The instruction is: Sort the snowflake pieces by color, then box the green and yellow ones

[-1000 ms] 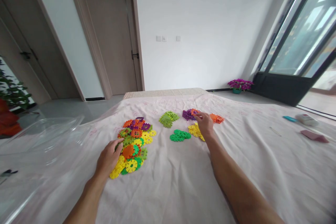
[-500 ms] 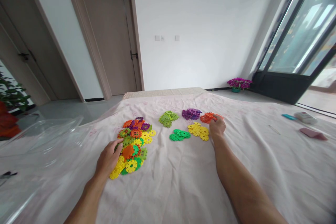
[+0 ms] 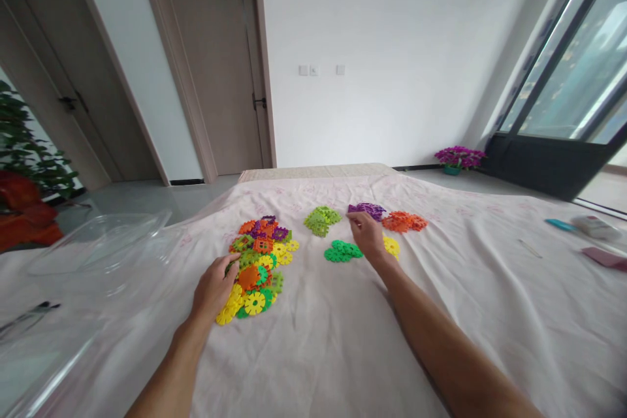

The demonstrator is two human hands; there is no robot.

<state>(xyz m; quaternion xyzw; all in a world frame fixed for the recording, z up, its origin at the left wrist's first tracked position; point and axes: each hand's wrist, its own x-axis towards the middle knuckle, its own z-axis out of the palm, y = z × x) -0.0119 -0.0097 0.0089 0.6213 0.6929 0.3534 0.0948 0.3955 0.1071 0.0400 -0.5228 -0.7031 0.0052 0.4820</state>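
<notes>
My left hand [image 3: 215, 284] rests at the near left side of a mixed pile of plastic interlocking pieces [image 3: 253, 261] in orange, purple, yellow and green. Its fingers are curled at the pile, and whatever they hold is hidden. My right hand [image 3: 367, 235] is over the yellow disc pieces [image 3: 392, 247], covering most of them. Its fingers are drawn together, with no piece visible in them. Just beyond its fingertips lie purple pieces [image 3: 369, 211]. Orange pieces [image 3: 404, 222] lie to its right. Left of it are light green square pieces [image 3: 322, 221] and green discs [image 3: 343, 251].
Clear plastic containers [image 3: 98, 241] stand at the left on the pale bedcloth [image 3: 313, 339]. To the far right are a blue item [image 3: 560, 225], a white packet [image 3: 595, 226], a pink cloth-like item [image 3: 605, 258] and a thin stick [image 3: 530, 248].
My right hand has left the orange pieces and moved left, over the yellow discs. My left hand stays beside the mixed pile. The view has turned slightly left.
</notes>
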